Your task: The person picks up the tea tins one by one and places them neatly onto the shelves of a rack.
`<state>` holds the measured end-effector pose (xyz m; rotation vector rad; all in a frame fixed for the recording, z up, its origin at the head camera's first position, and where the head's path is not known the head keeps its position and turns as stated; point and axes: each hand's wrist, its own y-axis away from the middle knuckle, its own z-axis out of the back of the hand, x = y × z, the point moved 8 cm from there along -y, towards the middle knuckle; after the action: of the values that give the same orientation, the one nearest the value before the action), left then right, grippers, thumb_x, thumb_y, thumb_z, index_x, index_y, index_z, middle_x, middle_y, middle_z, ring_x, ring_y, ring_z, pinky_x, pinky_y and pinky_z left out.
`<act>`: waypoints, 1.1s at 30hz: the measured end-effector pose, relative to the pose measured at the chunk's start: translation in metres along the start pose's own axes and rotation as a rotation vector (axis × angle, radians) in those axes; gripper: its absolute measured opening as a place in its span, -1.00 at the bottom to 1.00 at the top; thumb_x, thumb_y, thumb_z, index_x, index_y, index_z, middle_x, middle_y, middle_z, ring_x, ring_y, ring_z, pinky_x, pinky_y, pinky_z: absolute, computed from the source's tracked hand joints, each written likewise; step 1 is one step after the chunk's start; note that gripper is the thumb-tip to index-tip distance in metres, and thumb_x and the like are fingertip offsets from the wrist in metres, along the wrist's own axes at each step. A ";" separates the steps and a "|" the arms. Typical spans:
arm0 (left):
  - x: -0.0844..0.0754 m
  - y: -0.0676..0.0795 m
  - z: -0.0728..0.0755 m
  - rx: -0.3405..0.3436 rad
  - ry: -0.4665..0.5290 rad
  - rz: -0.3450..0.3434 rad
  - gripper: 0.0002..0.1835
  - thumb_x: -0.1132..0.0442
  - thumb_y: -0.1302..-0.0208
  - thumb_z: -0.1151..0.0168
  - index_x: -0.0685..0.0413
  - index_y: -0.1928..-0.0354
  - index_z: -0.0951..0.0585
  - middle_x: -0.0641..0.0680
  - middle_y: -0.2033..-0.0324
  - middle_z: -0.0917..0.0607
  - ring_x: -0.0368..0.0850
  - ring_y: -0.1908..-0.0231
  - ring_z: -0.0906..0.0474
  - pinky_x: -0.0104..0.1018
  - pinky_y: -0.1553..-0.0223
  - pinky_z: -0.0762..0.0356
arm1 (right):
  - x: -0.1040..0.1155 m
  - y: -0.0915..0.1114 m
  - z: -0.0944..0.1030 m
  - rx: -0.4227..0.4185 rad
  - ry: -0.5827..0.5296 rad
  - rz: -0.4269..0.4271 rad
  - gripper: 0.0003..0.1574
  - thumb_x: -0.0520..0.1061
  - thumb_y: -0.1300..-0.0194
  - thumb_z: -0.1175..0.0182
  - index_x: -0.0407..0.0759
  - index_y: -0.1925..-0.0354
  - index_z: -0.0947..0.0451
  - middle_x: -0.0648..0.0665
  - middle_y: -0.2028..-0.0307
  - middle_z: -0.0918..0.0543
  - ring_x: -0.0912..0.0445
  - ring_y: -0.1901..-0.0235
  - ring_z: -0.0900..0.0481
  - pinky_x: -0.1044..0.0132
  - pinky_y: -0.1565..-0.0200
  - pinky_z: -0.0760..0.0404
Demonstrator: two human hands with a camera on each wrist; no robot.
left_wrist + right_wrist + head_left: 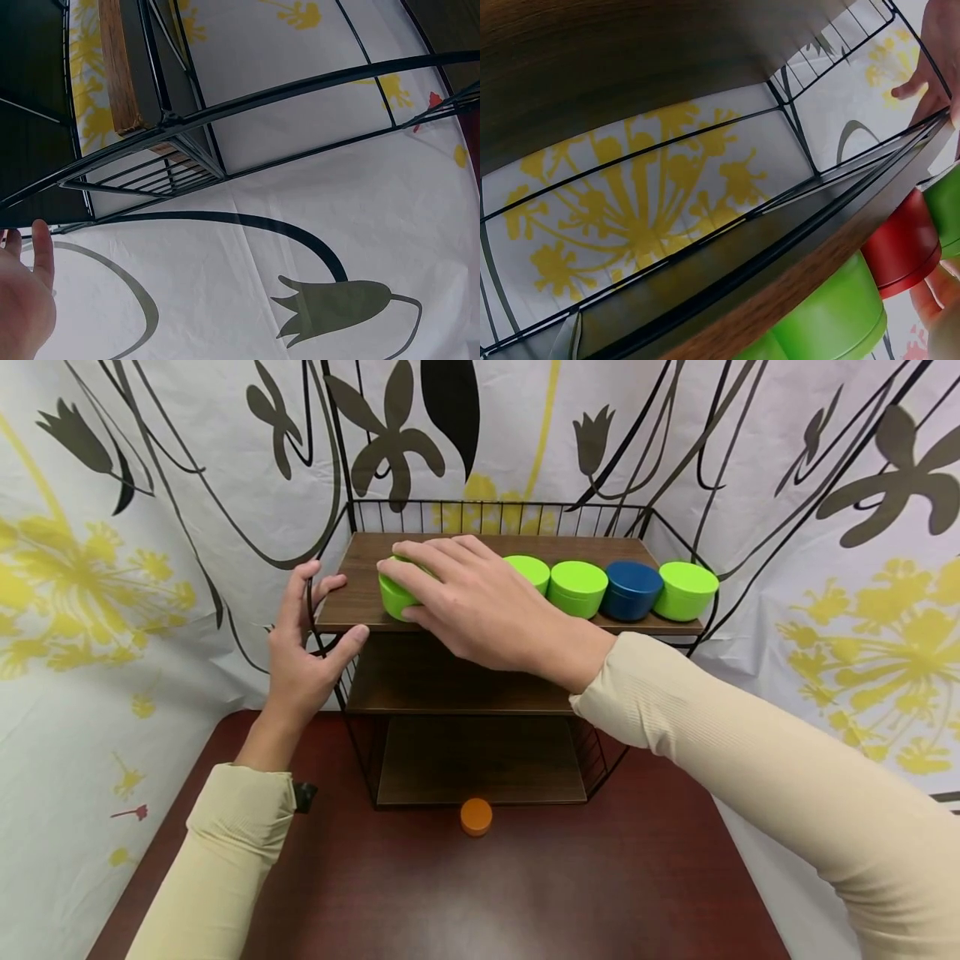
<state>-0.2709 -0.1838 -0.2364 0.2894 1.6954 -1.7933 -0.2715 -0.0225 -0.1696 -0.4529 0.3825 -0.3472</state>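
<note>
My right hand [472, 602] grips a round green lidded jar [396, 597] near the left end of the rack's top shelf [360, 568], with fingers over its lid and thumb at its front. In the right wrist view, a red jar [904, 244] stands between that green jar [946, 210] and another green jar [832, 315]; the hand hides the red one from the head view. My left hand [300, 647] is spread at the rack's left side frame, thumb in front and fingers behind. Only part of the left hand [26, 304] shows in the left wrist view.
Rightward along the top shelf's front edge stand a green jar [576, 587], a blue jar [633, 591] and another green jar [686, 591]. Below are two brown shelves in the black wire rack. A small orange lid-like disc [476, 817] lies on the dark red table [600, 877].
</note>
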 end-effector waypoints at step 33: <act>0.002 0.000 0.000 0.004 0.007 0.011 -0.31 0.36 -0.22 -0.31 0.33 -0.36 -0.28 0.44 -0.15 -0.54 0.14 -0.31 -0.38 -0.21 -0.32 -0.24 | -0.012 -0.010 -0.021 0.122 0.059 -0.114 -0.46 0.03 -0.55 0.00 -0.14 -0.37 -0.36 -0.17 -0.26 -0.50 -0.06 -0.26 -0.42 -0.02 -0.21 -0.33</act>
<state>-0.2724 -0.1842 -0.2377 0.3062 1.6918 -1.7901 -0.2933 -0.0337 -0.1794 -0.3460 0.3910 -0.4928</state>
